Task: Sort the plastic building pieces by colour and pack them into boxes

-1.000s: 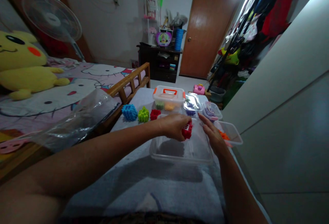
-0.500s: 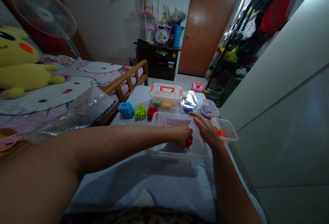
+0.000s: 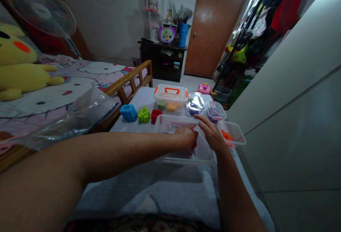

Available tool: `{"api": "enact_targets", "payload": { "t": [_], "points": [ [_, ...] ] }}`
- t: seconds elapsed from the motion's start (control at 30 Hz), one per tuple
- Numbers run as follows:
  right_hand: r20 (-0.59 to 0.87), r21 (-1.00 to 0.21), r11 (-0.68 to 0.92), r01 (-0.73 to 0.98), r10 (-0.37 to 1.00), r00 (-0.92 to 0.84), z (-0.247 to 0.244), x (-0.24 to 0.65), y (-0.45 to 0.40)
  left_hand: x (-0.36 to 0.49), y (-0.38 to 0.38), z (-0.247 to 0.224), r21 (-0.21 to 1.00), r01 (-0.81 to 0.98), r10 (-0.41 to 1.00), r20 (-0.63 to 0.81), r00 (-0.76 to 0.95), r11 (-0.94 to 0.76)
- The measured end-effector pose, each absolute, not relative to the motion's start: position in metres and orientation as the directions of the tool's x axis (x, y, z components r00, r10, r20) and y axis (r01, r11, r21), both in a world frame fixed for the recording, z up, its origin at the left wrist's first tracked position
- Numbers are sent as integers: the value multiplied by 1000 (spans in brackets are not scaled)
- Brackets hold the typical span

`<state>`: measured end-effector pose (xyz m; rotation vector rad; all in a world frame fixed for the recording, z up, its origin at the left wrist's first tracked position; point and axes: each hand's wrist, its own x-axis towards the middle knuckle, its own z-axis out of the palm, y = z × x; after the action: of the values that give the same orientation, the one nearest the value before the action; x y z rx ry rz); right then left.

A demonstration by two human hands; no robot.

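A clear plastic box (image 3: pixel 173 159) stands on the cloth-covered table in front of me. My left hand (image 3: pixel 186 139) reaches down into it, fingers closed around red toy pieces (image 3: pixel 194 144) that are mostly hidden by the hand. My right hand (image 3: pixel 211 132) lies along the box's right edge with its fingers stretched out, holding nothing that I can see. Behind the box's left corner sits a red block cluster (image 3: pixel 156 116), then a lime-green block cluster (image 3: pixel 144 114) and a blue block cluster (image 3: pixel 129 112) further left. Right of my right hand, an open clear tub (image 3: pixel 238 134) contains orange pieces (image 3: pixel 227 135).
A lidded box with an orange handle (image 3: pixel 171 93) and two smaller clear containers, one with a shiny lid (image 3: pixel 195 101) and another purple-filled (image 3: pixel 215 110), stand at the back. A wooden bed rail (image 3: pixel 133 81) borders the left; a pale cabinet (image 3: pixel 293 125) rises at the right.
My left hand has shifted slightly inside the box, and less of the red pieces shows. My right hand stays at the box's edge. The whole view has moved slightly.
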<state>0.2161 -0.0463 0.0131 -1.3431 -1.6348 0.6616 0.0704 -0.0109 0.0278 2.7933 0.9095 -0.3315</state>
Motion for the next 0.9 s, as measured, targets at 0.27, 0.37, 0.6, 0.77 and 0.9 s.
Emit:
{"api": "enact_targets", "payload": {
  "t": [0.27, 0.37, 0.6, 0.77, 0.9],
  "points": [
    [245, -892, 203, 403, 968, 53, 8, 216, -45, 38, -14, 62, 155, 601, 545, -292, 786, -784],
    [226, -915, 173, 363, 968, 106, 3, 212, -45, 34, -12, 53, 164, 524, 392, -489, 779, -836],
    [191, -947, 132, 294, 964, 183, 1, 202, -46, 31, -10, 46, 212, 446, 245, -599, 762, -869],
    [165, -947, 86, 309, 956, 241, 2, 209, -60, 26, -17, 60, 261, 471, 253, -582, 773, -843],
    [163, -945, 84, 316, 959, 233, -19, 223, -82, 18, -22, 78, 203, 442, 251, -590, 768, -874]
  ]
}}
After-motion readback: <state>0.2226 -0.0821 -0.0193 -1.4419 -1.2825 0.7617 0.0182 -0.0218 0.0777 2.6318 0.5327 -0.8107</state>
